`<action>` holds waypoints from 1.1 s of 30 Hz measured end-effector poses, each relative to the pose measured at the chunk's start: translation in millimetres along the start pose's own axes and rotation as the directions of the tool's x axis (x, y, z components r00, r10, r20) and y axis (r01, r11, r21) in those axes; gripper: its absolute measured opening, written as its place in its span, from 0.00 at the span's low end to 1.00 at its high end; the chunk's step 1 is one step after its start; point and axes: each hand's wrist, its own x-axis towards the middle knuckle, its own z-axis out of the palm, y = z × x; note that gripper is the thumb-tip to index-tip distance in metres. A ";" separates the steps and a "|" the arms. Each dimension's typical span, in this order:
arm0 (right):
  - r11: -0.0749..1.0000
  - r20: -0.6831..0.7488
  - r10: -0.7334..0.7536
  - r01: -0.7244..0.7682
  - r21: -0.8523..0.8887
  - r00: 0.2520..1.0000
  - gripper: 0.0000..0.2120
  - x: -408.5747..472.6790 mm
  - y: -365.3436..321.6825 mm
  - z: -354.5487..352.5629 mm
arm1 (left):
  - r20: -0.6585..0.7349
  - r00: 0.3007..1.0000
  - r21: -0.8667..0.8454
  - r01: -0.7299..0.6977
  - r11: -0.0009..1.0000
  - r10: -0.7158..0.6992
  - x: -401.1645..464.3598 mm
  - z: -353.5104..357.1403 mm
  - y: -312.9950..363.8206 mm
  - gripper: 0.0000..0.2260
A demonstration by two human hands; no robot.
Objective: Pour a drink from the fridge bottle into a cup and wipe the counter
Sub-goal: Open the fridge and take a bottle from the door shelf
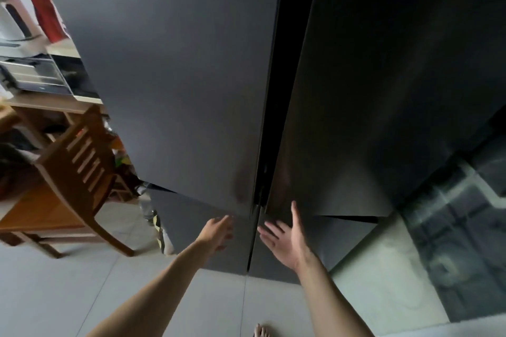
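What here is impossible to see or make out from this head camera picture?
- Fridge contents, including any bottle: hidden behind the dark grey fridge doors, head view.
- Left hand fingertips: blurred at the door edge, contact unclear.
- Bare foot: cut off by the bottom edge.
- Cup, counter: not visible.

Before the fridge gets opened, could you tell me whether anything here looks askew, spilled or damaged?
Nothing stands out. The fridge doors are shut and unmarked, both hands, left and right, reach open toward the centre gap, the chair stands upright, and the floor shows no spill.
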 end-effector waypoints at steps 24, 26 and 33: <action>-0.978 0.886 -0.206 -0.052 -0.203 0.415 0.30 -159.1 -132.6 196.2 | 0.822 0.405 0.247 0.379 -0.892 0.400 -113.2 -34.4 221.0 0.23; -0.882 0.847 -0.359 0.154 -0.445 0.392 0.27 -164.4 -123.0 204.9 | 0.827 0.383 0.286 0.344 -0.894 0.412 -120.2 -43.8 212.7 0.20; 0.089 0.575 -0.534 0.718 -0.691 0.619 0.23 -170.1 -92.2 232.8 | 0.857 0.244 0.441 0.110 -0.891 0.455 -156.8 -88.3 183.2 0.18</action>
